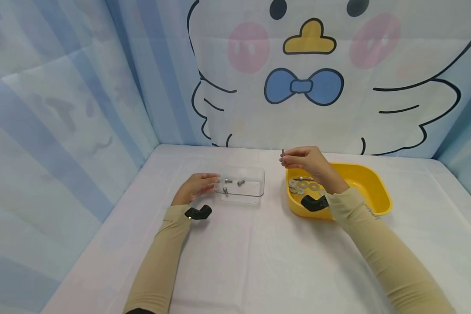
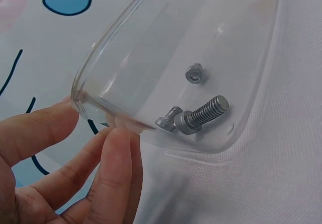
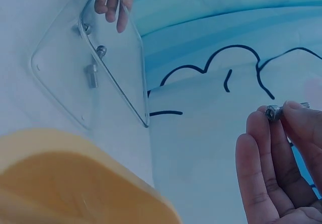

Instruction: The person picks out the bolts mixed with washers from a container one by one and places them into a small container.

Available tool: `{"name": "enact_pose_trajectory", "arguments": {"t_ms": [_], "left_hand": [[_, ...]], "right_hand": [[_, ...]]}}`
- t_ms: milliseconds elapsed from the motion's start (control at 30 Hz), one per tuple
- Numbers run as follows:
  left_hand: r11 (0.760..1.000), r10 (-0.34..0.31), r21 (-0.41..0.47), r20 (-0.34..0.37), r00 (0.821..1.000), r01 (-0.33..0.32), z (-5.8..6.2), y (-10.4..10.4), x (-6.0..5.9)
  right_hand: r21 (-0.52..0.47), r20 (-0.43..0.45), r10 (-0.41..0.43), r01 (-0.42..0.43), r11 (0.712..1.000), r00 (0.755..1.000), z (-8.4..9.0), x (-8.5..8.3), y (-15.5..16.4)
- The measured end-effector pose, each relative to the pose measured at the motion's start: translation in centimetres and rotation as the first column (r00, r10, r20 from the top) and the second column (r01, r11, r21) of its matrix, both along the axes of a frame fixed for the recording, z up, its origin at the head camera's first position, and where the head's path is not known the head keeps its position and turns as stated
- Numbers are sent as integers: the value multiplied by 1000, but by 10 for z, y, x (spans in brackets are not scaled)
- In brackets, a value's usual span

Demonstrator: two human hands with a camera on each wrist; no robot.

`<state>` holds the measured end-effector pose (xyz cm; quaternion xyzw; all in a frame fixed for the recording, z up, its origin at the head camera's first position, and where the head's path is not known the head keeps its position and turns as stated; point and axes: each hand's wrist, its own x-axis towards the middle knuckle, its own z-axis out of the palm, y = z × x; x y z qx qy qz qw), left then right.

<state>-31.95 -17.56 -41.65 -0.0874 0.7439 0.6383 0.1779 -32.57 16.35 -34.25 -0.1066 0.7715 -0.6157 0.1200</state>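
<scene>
My left hand [image 1: 198,185] pinches the near-left rim of a clear plastic box [image 1: 251,189], thumb on one side of the wall and fingers on the other. Inside the box lie three socket head screws, one of them a large screw [image 2: 204,116] beside a smaller screw [image 2: 168,120]; a third screw [image 2: 194,74] lies a little apart. Above the left edge of a yellow tray [image 1: 370,192], my right hand [image 1: 308,160] holds a small socket head screw [image 3: 273,113] between thumb and fingertips.
Inside the yellow tray are several flat washers [image 1: 314,186] and a longer metal screw [image 1: 303,179]. A gap of white tablecloth [image 1: 272,244] separates the tray from the clear box. A printed curtain [image 1: 298,122] hangs behind the table.
</scene>
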Motion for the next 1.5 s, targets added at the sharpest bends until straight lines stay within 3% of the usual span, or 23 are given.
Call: {"name": "enact_pose_trajectory", "arguments": {"t_ms": [600, 1500], "left_hand": [[1000, -4, 11, 9, 1000, 4, -3, -1, -1], [999, -16, 34, 5, 1000, 16, -3, -2, -1]], "right_hand": [[21, 28, 34, -35, 999, 999, -7, -3, -22], [2, -11, 78, -78, 997, 997, -16, -8, -49]]}}
